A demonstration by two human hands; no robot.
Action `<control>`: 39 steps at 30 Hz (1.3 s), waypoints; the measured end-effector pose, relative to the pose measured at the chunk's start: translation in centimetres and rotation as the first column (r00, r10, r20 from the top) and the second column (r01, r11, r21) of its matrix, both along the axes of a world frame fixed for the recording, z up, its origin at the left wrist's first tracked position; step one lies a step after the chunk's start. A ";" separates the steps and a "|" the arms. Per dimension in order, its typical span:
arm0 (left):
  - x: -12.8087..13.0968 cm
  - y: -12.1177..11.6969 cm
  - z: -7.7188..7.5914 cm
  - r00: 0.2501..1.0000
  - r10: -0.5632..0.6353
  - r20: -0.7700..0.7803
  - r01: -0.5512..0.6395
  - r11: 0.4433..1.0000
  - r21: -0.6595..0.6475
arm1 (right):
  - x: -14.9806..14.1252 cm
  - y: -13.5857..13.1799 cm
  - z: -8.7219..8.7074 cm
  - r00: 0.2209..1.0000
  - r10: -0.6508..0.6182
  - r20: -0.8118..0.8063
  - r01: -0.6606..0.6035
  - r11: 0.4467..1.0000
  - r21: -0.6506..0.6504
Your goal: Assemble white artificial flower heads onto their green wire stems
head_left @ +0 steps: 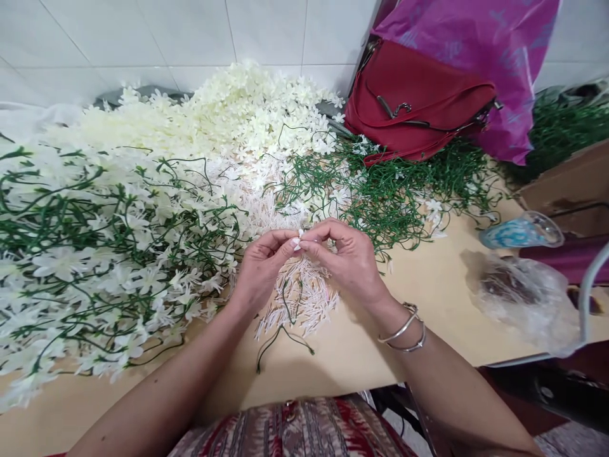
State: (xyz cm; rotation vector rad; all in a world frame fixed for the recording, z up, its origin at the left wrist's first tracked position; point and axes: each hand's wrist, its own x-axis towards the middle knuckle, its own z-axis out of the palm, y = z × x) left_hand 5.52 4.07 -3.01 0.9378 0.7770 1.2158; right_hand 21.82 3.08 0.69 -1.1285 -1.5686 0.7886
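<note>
A small white flower piece (pixel 297 241) is positioned at center, above the near part of the surface (pixel 419 285), between the fingertips of both hands. The left hand (pixel 261 270) grips it from the left side, thumb and forefinger closed on it. The right hand (pixel 349 257) grips it from the right side in the same pinch. Two metal bangles (pixel 406 331) encircle the right wrist.

Below the hands lies a pile of thin pale sticks (pixel 307 295), with a loose green stem (pixel 285 330) at its near edge. To the left is a large heap of white flowers on green stems (pixel 118 254). Behind the hands is a mound of cream blossoms (pixel 247 108); to its right is a tangle of bare green stems (pixel 385 197). A red handbag (pixel 419 98) rests at the back against a magenta plastic bag (pixel 480 38). At the right are a blue-and-white patterned cup (pixel 521 230), lying on its side, and a clear plastic bag (pixel 523 295) with dark contents.
</note>
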 end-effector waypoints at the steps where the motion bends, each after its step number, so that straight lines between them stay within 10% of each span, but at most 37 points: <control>1: -0.1 0.0 0.1 1.000 -0.007 -0.019 0.007 1.000 0.016 | 0.1 0.0 0.0 1.000 0.002 -0.005 -0.002 1.000 -0.012; 11: -0.1 0.2 0.5 0.985 0.150 -0.084 -0.143 0.985 0.093 | 2.3 1.5 0.3 0.984 -0.169 0.058 0.165 0.984 0.066; 25: -0.1 -0.3 0.5 0.974 0.109 -0.200 -0.072 0.980 0.184 | 0.3 0.4 -0.4 0.995 -0.029 0.098 0.023 0.998 0.064; 39: -0.7 -0.3 1.0 0.919 0.142 -0.369 -0.011 0.942 0.337 | 0.5 0.9 -0.9 0.978 0.029 -0.206 -0.050 0.994 -0.096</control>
